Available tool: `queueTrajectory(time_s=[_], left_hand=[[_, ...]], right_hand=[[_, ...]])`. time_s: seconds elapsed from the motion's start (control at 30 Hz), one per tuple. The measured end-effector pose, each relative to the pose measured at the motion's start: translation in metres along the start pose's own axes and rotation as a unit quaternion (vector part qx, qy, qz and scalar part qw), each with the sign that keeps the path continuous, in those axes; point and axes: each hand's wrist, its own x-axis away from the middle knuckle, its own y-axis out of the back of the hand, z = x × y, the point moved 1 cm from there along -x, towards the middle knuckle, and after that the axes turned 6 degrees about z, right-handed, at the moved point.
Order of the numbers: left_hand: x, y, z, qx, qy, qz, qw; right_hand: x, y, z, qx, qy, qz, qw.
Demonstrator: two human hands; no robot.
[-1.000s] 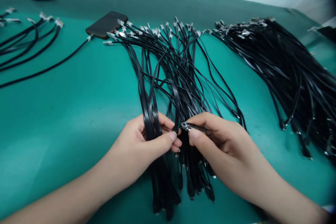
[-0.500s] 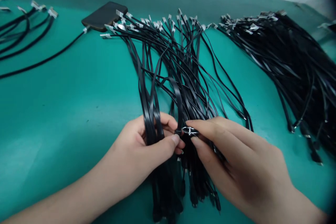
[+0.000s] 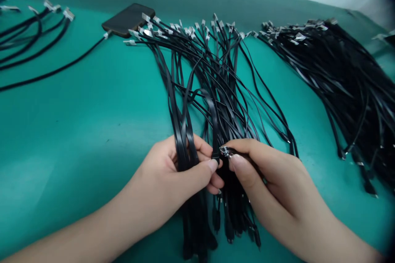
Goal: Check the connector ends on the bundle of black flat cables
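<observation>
Left hand (image 3: pixel 173 176) closed around black flat ribbon cables (image 3: pixel 182 139), fingers curled behind, thumb pressing on front. Right hand (image 3: pixel 273 191) pinching small silver metal connector (image 3: pixel 226 152) between thumb and forefinger, just beside left hand. Keep both grips firm; keep strands free of kinks. Cables fan out far across teal work mat (image 3: pixel 77 139), ends near dark smartphone (image 3: pixel 128 19). Black cable heap (image 3: pixel 345 86) lies right; thicker black cables (image 3: pixel 27 37) lie far left.

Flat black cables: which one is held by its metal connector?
The cable in the right hand: its metal connector shows at the fingertips, while the bundle's other connectors lie at the far end.
</observation>
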Motion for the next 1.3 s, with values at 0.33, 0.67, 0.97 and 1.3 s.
queueTrajectory(time_s=[0.33, 0.67, 0.97, 1.3], left_hand=[[0.0013, -0.0018, -0.0020, 0.012, 0.017, -0.013, 1.000], [0.0015, -0.0003, -0.0016, 0.000, 0.013, -0.010, 1.000], [0.0003, -0.0021, -0.0038, -0.011, 0.027, -0.020, 0.999], [0.0006, -0.0016, -0.0046, -0.042, 0.021, -0.026, 0.999]], right_hand=[[-0.0051, 0.0021, 0.0025, -0.035, -0.001, 0.020, 0.999], [0.0000, 0.0001, -0.0010, -0.036, 0.000, 0.012, 0.999], [-0.0008, 0.0025, -0.0024, -0.017, 0.024, -0.001, 1.000], [0.0017, 0.0080, -0.0041, 0.058, 0.020, -0.035, 0.998]])
